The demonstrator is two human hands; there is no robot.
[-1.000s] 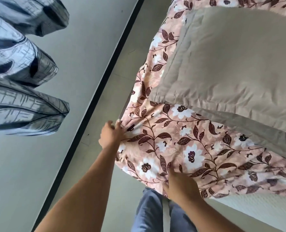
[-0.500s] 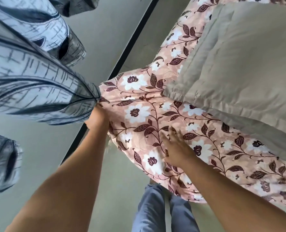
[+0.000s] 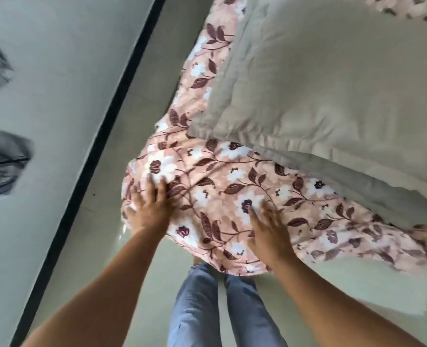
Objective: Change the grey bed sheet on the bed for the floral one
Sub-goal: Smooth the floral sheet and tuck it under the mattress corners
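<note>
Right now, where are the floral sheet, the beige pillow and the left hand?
floral sheet (image 3: 220, 196): head view, on its flowered top surface.
beige pillow (image 3: 332, 83): head view, middle of its top face.
left hand (image 3: 150, 209): head view, back of the hand.

Bare forearms (image 3: 112, 279), blue jeans (image 3: 195, 309)

A black skirting strip (image 3: 100, 156) runs on a slant from the top centre down to the bottom left corner. Left of the strip rises a plain pale grey-green wall (image 3: 57, 71), softly and evenly lit. At the wall's far left edge, well apart from the strip, hang blurred folds of grey and dark cloth (image 3: 0, 166), too smeared to identify. Just right of the strip lies a glossy pale tiled floor (image 3: 137, 101) with faint joint lines and a small bright glare patch. Farther right of the strip, a plump pale beige pillow (image 3: 332, 83) rests on a second one.
</note>
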